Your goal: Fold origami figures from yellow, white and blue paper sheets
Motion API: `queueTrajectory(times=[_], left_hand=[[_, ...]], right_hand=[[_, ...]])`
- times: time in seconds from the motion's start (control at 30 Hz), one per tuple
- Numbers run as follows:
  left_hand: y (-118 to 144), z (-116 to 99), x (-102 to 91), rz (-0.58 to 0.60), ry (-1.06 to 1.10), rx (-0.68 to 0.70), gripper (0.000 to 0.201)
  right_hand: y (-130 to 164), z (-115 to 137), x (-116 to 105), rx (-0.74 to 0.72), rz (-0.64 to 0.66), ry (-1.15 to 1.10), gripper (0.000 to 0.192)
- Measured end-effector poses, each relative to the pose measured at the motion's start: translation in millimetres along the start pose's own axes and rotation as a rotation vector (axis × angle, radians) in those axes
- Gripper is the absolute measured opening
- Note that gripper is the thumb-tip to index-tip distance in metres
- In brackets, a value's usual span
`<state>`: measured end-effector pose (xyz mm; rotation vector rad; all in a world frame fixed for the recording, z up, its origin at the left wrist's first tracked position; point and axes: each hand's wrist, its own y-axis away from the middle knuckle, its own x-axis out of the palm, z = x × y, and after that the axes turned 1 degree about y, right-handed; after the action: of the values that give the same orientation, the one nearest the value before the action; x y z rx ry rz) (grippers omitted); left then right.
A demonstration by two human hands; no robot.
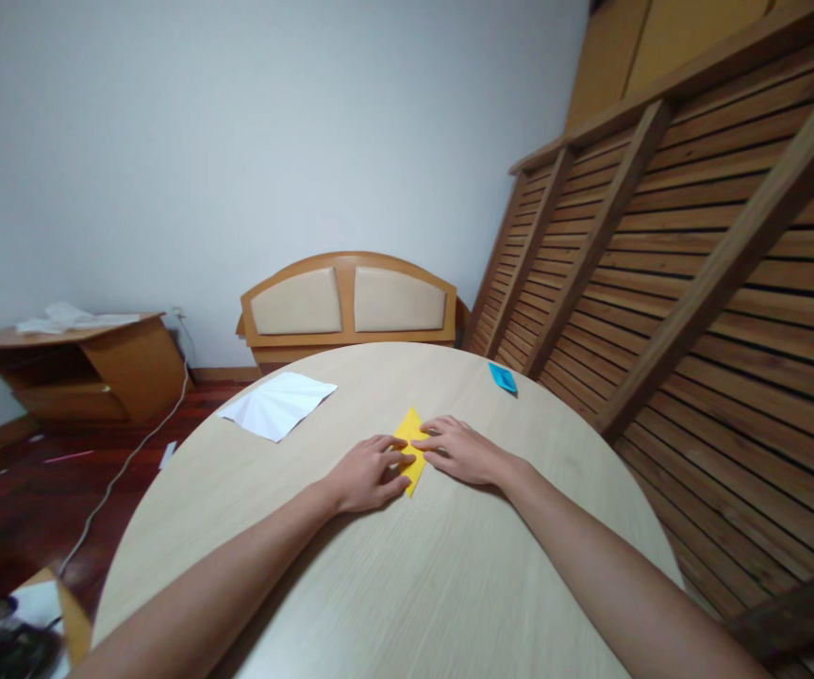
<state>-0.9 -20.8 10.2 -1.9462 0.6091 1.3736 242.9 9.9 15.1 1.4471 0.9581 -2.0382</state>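
A small folded sheet of yellow paper (412,481) lies flat near the middle of the round table (407,585), one point toward me and one away. My left hand (371,473) rests on its left side, fingers spread and stretched over the paper. From the right, my right hand (464,453) lays its outstretched fingertips on the paper's right edge. Both hands press from above, and neither wraps around the sheet. The fingers hide part of the paper's middle.
A creased white sheet (280,405) lies at the table's far left, and a small folded blue paper (503,378) at the far right. Beyond stands a headboard (348,300). Wooden slats (633,255) lean on the right; a low cabinet (116,368) and a cable (139,438) are left.
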Motion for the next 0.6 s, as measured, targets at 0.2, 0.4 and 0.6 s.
queueTrajectory(times=[0.2,0.4,0.6], left_hand=[[2,4,2.1,0.002,-0.011,-0.005,0.043],[2,4,1.3,-0.007,0.008,0.008,0.042],[1,1,1.7,-0.021,0.007,0.01,0.041]], right_hand=[[4,-10,-8,0.006,0.006,-0.015,0.031],[4,-9,-13,0.021,-0.038,0.012,0.026],[-5,4,-2,0.025,-0.102,-0.048,0.029]])
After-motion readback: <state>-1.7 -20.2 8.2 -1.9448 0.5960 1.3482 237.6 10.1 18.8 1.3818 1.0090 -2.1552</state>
